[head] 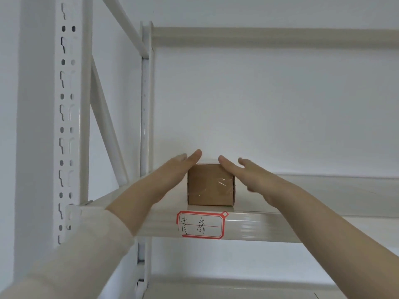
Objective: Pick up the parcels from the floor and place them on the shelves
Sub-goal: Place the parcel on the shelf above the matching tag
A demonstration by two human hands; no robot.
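A small brown cardboard parcel (210, 184) with clear tape stands on the white metal shelf (280, 225), near its front edge. My left hand (172, 175) lies flat against the parcel's left side, fingers straight and pointing away from me. My right hand (248, 178) is at the parcel's right side, thumb over its top edge, fingers spread. Whether either hand presses on the parcel I cannot tell. Its back is hidden.
A red-bordered label (200, 225) with handwriting is stuck on the shelf's front beam below the parcel. A perforated white upright (67, 117) and a diagonal brace (108, 124) stand at the left. Another shelf beam (269, 36) runs above, and a lower shelf (237, 283) shows beneath.
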